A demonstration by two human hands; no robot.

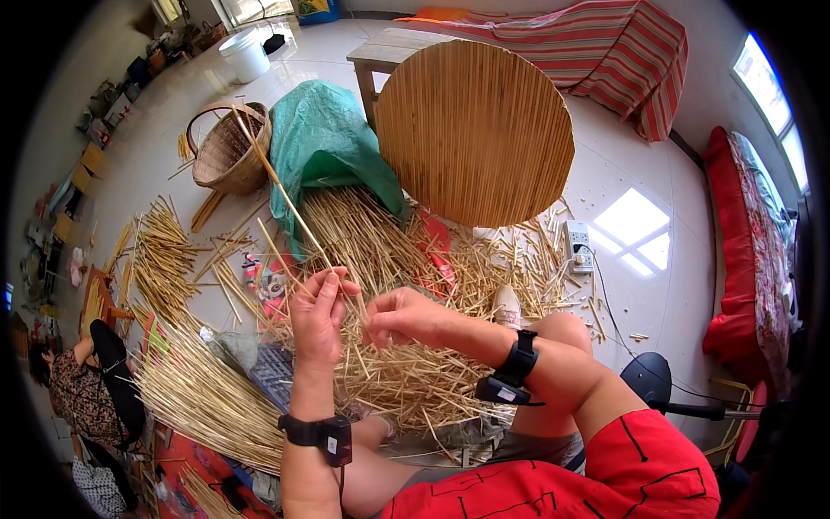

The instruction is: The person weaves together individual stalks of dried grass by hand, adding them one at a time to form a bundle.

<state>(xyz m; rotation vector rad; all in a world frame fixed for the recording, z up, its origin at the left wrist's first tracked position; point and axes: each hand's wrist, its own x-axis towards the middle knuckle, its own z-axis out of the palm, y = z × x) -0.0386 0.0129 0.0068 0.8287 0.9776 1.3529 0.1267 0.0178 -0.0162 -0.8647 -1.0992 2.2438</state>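
My left hand (322, 313) is closed on thin straw-coloured stalks, pinching them between thumb and fingers. One long stalk (282, 190) slants from it up and to the left, past the basket; a shorter one (278, 253) sticks out beside it. Just to the right, my right hand (399, 317) is closed, its fingertips bent down close to the stalks' lower part; what they pinch is hard to make out. Below both hands lies a heap of loose cut stalks (415, 376). A large bundle of long stalks (212, 394) rests at the left of my legs.
Ahead, a green woven sack (324, 121) spills stalks beside a wicker basket (233, 160). A round stalk panel (475, 130) leans on a wooden bench (389, 48). A power strip (578, 246) with a cable lies at right. Another person (91, 389) sits at far left.
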